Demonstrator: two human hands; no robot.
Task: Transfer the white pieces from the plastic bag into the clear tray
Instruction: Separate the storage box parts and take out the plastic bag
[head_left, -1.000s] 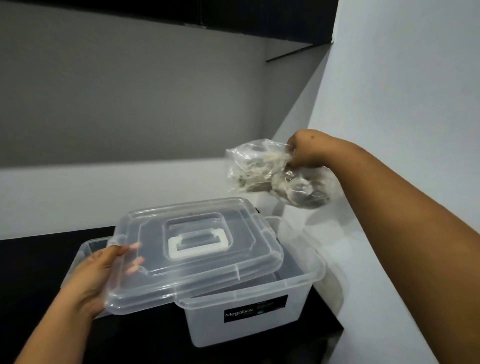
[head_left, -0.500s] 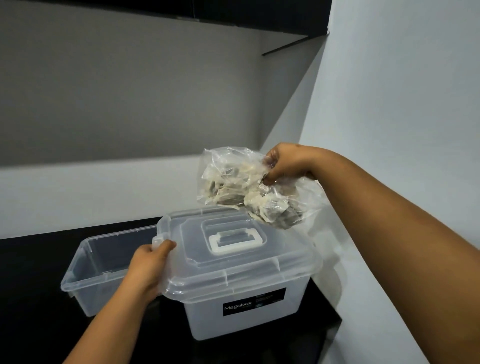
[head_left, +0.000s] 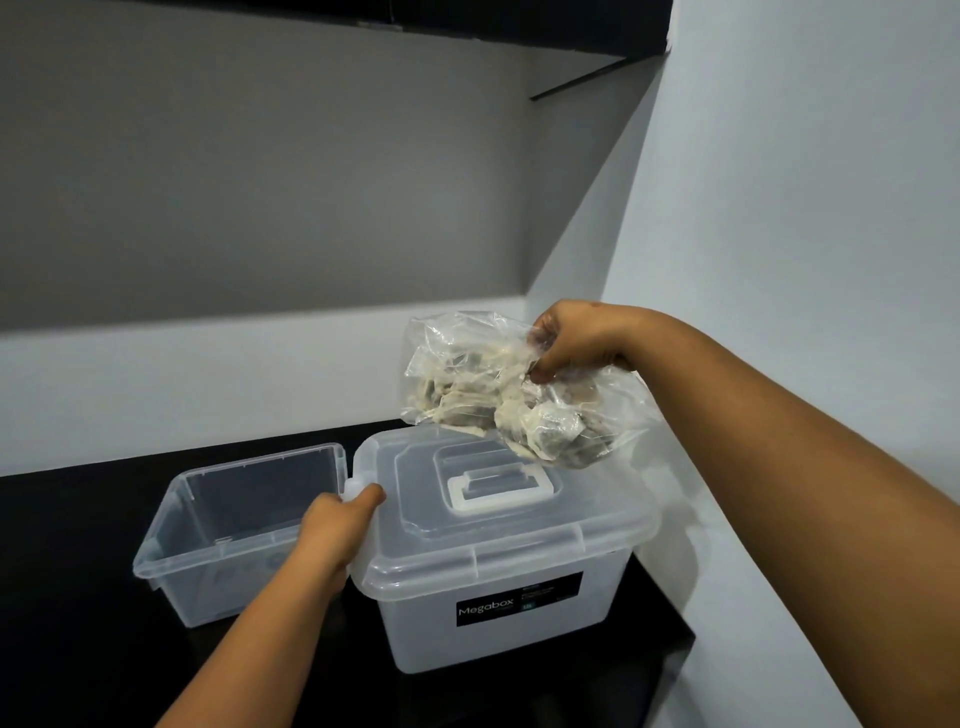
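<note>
My right hand (head_left: 576, 343) pinches the top of a clear plastic bag (head_left: 613, 415) full of white pieces (head_left: 540, 426), holding it in the air just above the back right of a lidded box. The clear tray (head_left: 182, 540) stands open and looks empty on the black counter, to the left of the box. My left hand (head_left: 337, 525) grips the left edge of the box's clear lid (head_left: 519, 530), thumb on top. The lid lies flat on the clear storage box (head_left: 498, 618).
The lid has a white handle (head_left: 498, 488) in its middle. The box carries a black "Megabox" label. The black counter (head_left: 67, 623) ends at a white wall on the right and a white ledge behind. Dark shelving hangs overhead.
My left hand slid the lid to the right and set it down on the box, uncovering the tray. My right hand brought the bag lower and to the left, above the lid.
</note>
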